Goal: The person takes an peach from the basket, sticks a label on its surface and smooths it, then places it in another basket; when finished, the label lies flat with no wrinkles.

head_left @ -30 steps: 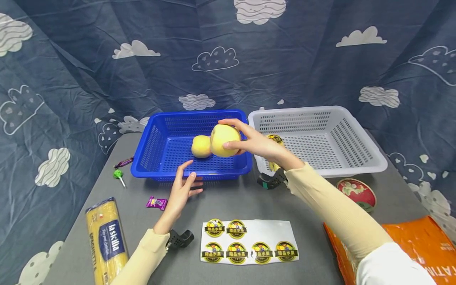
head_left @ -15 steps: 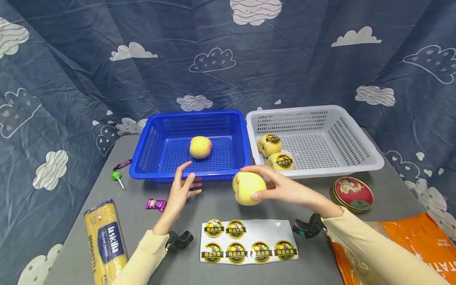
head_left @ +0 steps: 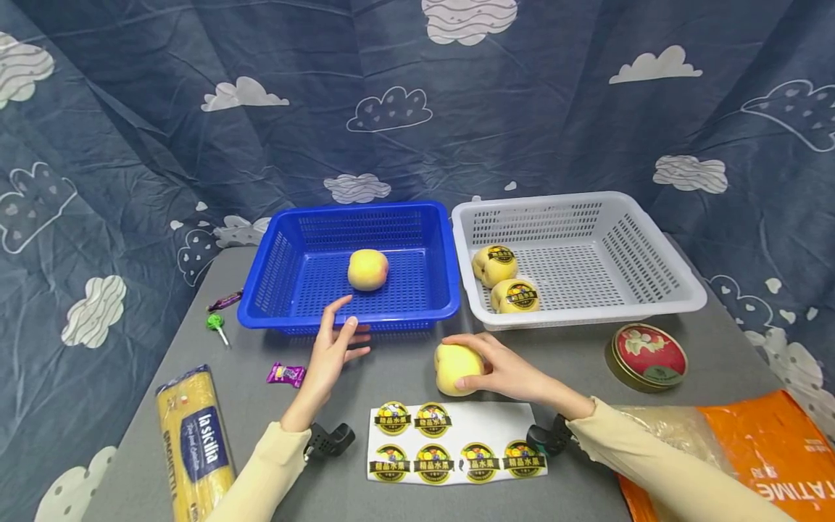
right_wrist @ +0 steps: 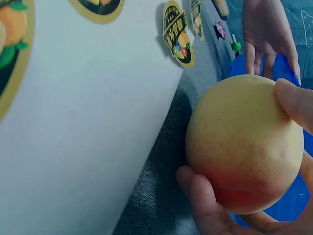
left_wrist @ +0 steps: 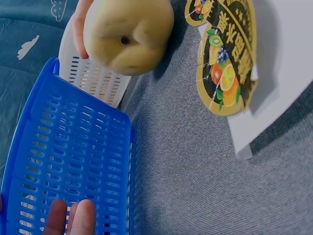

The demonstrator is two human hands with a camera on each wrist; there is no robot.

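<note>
My right hand (head_left: 505, 366) grips a yellow apple (head_left: 457, 368) with a red blush, thumb and fingers around its sides. The apple is at the table surface, just behind the sheet of round fruit stickers (head_left: 502, 417). In the right wrist view the blushed side of the apple (right_wrist: 244, 147) faces the camera. My left hand (head_left: 331, 355) hovers with spread fingers at the front of the blue basket (head_left: 349, 319), holding nothing. One apple (head_left: 368, 270) lies in that basket. Two stickered apples (head_left: 493, 266) sit at the left of the white basket (head_left: 587, 316).
A spaghetti pack (head_left: 196, 438), a purple candy (head_left: 285, 374), a green lollipop (head_left: 216, 323) and a dark-wrapped candy (head_left: 225, 301) lie on the left. To the right are a round red tin (head_left: 649, 355) and an orange bag (head_left: 766, 449).
My right hand has carried the apple out from over the blue basket, toward me and down to the table behind the sticker sheet. My left hand has stayed almost still.
</note>
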